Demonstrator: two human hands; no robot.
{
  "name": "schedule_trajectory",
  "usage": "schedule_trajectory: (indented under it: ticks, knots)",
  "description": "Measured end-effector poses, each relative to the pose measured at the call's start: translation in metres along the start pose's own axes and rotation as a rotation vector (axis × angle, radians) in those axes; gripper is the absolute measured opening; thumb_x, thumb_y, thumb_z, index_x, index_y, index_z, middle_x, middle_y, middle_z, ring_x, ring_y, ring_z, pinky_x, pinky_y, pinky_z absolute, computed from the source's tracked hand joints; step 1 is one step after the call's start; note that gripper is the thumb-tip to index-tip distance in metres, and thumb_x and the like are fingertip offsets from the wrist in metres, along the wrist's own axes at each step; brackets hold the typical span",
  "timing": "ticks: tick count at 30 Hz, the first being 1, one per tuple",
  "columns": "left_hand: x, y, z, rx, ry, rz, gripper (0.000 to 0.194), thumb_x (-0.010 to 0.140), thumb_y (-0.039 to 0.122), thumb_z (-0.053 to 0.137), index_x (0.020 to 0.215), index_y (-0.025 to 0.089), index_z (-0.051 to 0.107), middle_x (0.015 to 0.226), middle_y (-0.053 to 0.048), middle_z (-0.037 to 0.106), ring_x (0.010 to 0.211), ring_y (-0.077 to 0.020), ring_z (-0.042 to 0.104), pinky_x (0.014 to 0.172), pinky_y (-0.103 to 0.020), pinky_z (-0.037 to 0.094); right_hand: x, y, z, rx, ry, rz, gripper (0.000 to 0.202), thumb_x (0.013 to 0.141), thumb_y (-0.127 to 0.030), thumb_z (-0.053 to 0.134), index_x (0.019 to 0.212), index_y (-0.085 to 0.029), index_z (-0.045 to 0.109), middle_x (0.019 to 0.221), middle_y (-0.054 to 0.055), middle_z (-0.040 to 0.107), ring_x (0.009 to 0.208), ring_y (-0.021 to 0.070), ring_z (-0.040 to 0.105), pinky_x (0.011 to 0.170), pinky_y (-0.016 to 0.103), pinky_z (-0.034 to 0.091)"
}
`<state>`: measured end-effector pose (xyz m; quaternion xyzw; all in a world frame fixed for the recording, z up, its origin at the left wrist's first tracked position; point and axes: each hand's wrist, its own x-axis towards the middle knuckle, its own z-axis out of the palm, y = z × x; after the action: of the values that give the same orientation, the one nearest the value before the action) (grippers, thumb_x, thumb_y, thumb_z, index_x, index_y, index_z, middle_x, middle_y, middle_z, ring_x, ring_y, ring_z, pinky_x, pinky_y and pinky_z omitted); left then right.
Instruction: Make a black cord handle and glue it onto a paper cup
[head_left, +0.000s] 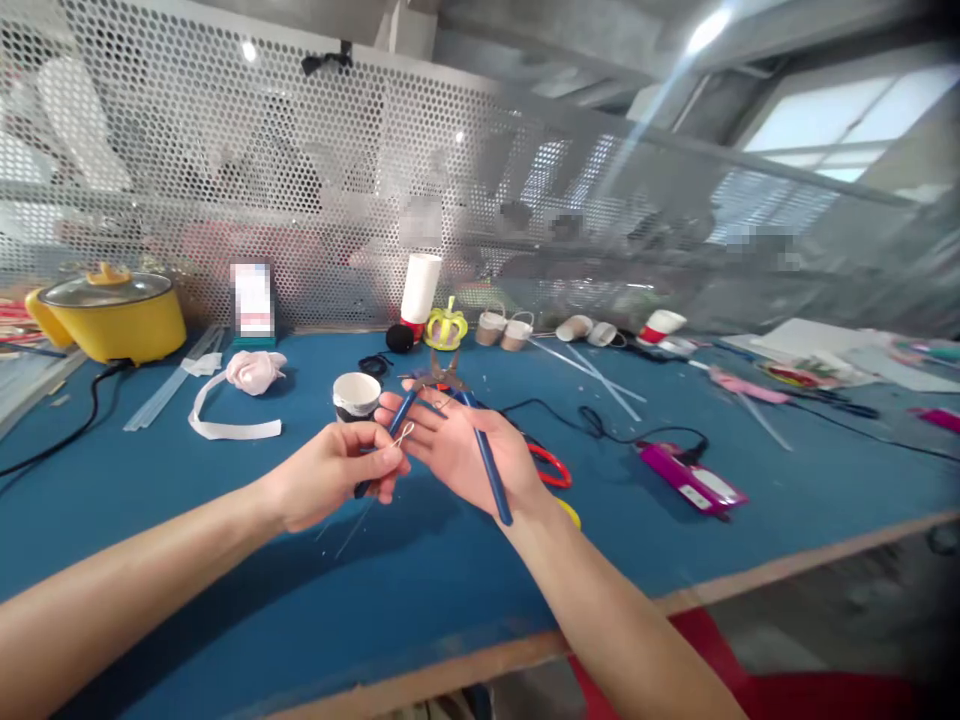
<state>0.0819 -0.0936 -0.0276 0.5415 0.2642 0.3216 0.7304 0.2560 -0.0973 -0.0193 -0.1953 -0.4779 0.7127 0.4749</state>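
My left hand (330, 475) is closed in a pinch on a thin pale wire (405, 434) whose upper end forms a small loop. Across the open palm of my right hand (472, 455) lies a pair of blue-handled pliers (490, 470), with its jaws pointing away from me and its handles spread. The other handle passes close behind my left fingertips. Just behind my left hand stands a white cup (357, 392) with a dark lower part. Red scissor-like handles (551, 466) lie to the right of my right hand.
A yellow pot (112, 315), pink-white ribbon (255, 372) and clear sticks (169, 385) lie on the left. Toward the back are a green crown-shaped object (446, 327) and small cups (504, 328). A purple device (690, 480) with a black cable rests on the right of the blue table (420, 610).
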Motion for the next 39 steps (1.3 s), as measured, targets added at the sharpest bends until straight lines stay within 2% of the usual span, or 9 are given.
schedule_trajectory:
  ticks: [2,6,8,10,13,16,25,31,39]
  knots:
    - [0.000,0.002,-0.001,0.030,-0.003,-0.009,0.029,0.066,0.038,0.069,0.066,0.012,0.056,0.071,-0.002,0.059,0.061,-0.0093,0.051,0.061,-0.025,0.038,-0.001,-0.004,-0.003,-0.053,-0.022,-0.006,0.039,0.073,-0.034,0.043,0.108,-0.017,0.047,0.114,0.012,0.058,0.107,0.0246,0.054,0.097,0.048,0.034]
    - [-0.004,0.016,-0.004,0.244,0.057,0.137,0.021,0.067,0.031,0.069,0.063,0.012,0.063,0.084,-0.004,0.059,0.079,-0.0113,0.051,0.072,-0.023,0.038,-0.011,-0.014,-0.008,-0.368,0.054,-0.164,0.038,0.078,-0.031,0.044,0.115,-0.019,0.045,0.111,0.010,0.057,0.106,0.0237,0.054,0.095,0.047,0.036]
    - [-0.007,0.022,-0.006,0.237,0.014,0.125,0.020,0.070,0.031,0.066,0.065,0.012,0.063,0.076,-0.003,0.059,0.071,-0.0104,0.051,0.067,-0.023,0.039,-0.017,-0.015,-0.011,-0.649,0.130,-0.264,0.039,0.081,-0.028,0.046,0.119,-0.021,0.043,0.107,0.008,0.056,0.104,0.0214,0.053,0.095,0.045,0.037]
    - [-0.008,0.025,-0.008,0.162,-0.048,0.050,0.021,0.072,0.033,0.064,0.070,0.012,0.061,0.063,0.000,0.056,0.056,-0.0078,0.047,0.054,-0.021,0.036,-0.021,-0.012,-0.012,-0.966,0.181,-0.332,0.039,0.083,-0.024,0.046,0.121,-0.023,0.042,0.102,0.006,0.054,0.099,0.0192,0.054,0.093,0.043,0.039]
    - [-0.007,0.024,-0.010,0.059,-0.079,-0.022,0.021,0.075,0.033,0.061,0.075,0.012,0.060,0.055,0.003,0.049,0.043,-0.0030,0.034,0.042,-0.018,0.022,-0.021,-0.004,-0.010,-1.312,0.130,-0.393,0.042,0.084,-0.019,0.044,0.125,-0.024,0.037,0.103,0.007,0.051,0.095,0.0182,0.052,0.089,0.039,0.042]
    - [-0.005,0.021,-0.011,0.033,-0.095,-0.028,0.025,0.078,0.036,0.057,0.075,0.011,0.059,0.054,0.004,0.047,0.040,-0.0011,0.025,0.040,-0.019,0.014,-0.019,0.001,-0.007,-1.483,0.088,-0.439,0.045,0.083,-0.014,0.043,0.125,-0.024,0.034,0.105,0.009,0.047,0.097,0.0195,0.050,0.086,0.038,0.044]
    - [-0.003,0.020,-0.016,0.104,-0.144,0.028,0.023,0.077,0.035,0.057,0.083,0.013,0.059,0.050,0.004,0.047,0.044,-0.0045,0.033,0.041,-0.019,0.018,-0.016,0.006,-0.010,-1.649,0.053,-0.448,0.056,0.077,-0.008,0.046,0.128,-0.021,0.028,0.114,0.012,0.042,0.108,0.0239,0.044,0.092,0.041,0.041]
    - [-0.001,0.019,-0.019,0.175,-0.144,0.031,0.028,0.079,0.041,0.052,0.077,0.013,0.058,0.048,0.003,0.047,0.043,-0.0055,0.034,0.040,-0.019,0.020,-0.015,0.008,-0.011,-1.667,0.034,-0.444,0.055,0.075,-0.008,0.046,0.127,-0.021,0.031,0.108,0.012,0.044,0.104,0.0253,0.046,0.089,0.043,0.043]
    - [0.001,0.023,-0.030,0.174,-0.195,-0.004,0.024,0.080,0.035,0.052,0.074,0.012,0.058,0.053,0.002,0.050,0.045,-0.0050,0.032,0.042,-0.019,0.019,-0.009,0.008,-0.010,-1.667,-0.005,-0.438,0.052,0.074,-0.006,0.046,0.122,-0.021,0.034,0.105,0.011,0.046,0.100,0.0250,0.048,0.086,0.043,0.044]
